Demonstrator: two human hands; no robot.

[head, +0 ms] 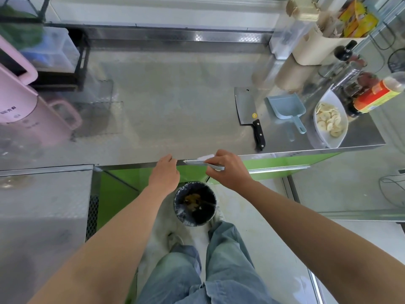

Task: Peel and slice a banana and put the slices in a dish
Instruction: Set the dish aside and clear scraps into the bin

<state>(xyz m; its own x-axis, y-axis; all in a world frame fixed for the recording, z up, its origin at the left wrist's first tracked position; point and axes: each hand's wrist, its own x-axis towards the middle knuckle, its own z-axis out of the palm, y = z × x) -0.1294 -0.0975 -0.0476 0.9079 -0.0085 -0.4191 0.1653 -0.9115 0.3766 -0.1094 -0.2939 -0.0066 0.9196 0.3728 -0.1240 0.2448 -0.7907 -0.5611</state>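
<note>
A person stands at the near edge of a steel worktop [175, 102]. The right hand [228, 170] grips a small pale-blue brush [203, 162], its white bristles lying on the worktop's front edge. The left hand [165, 174] is just beside the bristles, with loosely bent fingers touching the same edge. On the floor below the hands stands a round bin [178, 207] with a dark liner and yellowish scraps inside. Further right on the worktop lie a cleaver [245, 106] with a black handle, a blue dustpan [287, 107] and a white dish [331, 95] holding banana slices [329, 120]. A pink kettle [24, 102] stands at far left.
</note>
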